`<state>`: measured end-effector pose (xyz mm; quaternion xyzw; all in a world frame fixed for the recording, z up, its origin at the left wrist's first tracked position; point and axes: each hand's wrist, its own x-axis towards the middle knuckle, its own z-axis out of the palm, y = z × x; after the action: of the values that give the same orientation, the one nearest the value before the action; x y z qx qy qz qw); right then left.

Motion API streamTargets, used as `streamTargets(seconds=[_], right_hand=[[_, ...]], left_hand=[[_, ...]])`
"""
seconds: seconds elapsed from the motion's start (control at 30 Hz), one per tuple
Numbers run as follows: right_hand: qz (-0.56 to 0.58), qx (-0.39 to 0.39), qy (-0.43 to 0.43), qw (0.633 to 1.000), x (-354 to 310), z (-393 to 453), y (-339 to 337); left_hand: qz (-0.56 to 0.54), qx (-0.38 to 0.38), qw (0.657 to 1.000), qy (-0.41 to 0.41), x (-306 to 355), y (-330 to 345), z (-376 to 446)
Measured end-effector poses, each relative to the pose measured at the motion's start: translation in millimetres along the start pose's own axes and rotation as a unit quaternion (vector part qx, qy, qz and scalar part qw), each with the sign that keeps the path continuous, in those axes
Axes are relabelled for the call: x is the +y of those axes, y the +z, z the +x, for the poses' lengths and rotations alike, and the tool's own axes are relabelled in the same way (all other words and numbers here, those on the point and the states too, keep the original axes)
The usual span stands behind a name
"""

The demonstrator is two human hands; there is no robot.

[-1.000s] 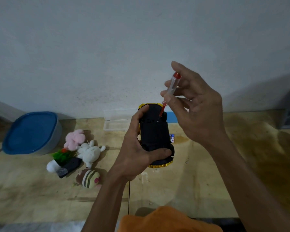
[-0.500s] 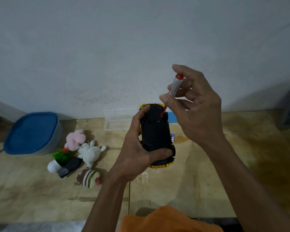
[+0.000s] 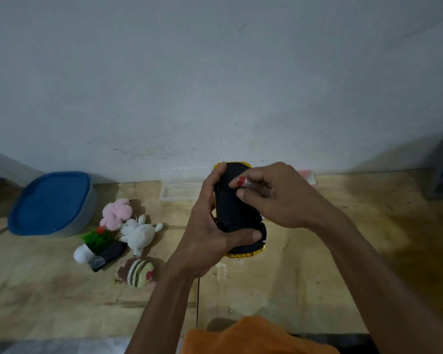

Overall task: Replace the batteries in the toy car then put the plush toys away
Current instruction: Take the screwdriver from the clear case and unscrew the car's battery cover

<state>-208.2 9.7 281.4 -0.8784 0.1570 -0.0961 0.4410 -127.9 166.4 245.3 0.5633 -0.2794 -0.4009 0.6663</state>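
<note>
- Lowered since a second ago, the right hand (image 3: 279,198) is now lying across the upturned yellow toy car with a black underside (image 3: 237,213), and the clear-handled small screwdriver with a red cap (image 3: 253,185), earlier standing tip-down on the chassis, is lying nearly level in its curled fingers (image 3: 243,192).
- The left hand (image 3: 210,233) is gripping the car from the left above the scuffed wooden table (image 3: 317,264), thumb pressing across the near end and fingertips hooking over the far end.
- Plush toys are lying in a cluster on the table to the left: a pink plush (image 3: 117,213), a white rabbit plush (image 3: 138,233), a green-tufted white plush (image 3: 92,245) and a striped brown round plush (image 3: 138,272), with a dark oblong object (image 3: 108,255) resting among them.
- A grey tub with a blue lid (image 3: 51,203) is sitting closed further left, and a clear plastic box (image 3: 182,187) is standing against the wall behind the car.
- No readable writing or brand is showing on any item.
</note>
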Motion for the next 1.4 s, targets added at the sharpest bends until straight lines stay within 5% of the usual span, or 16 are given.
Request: streamTargets(seconds=[0.6, 1.0, 1.4], right_hand=[[0.109, -0.060, 0.029, 0.992, 0, 0, -4], [0.193, 0.061, 0.083, 0.976, 8, 1, 17], [0.236, 0.053, 0.162, 0.957, 13, 6, 21]], left_hand=[[-0.013, -0.002, 1.000, -0.015, -9, -5, 0], [-0.016, 0.018, 1.000, -0.018, -12, -11, 2], [-0.008, 0.026, 0.999, -0.020, -19, -12, 4]])
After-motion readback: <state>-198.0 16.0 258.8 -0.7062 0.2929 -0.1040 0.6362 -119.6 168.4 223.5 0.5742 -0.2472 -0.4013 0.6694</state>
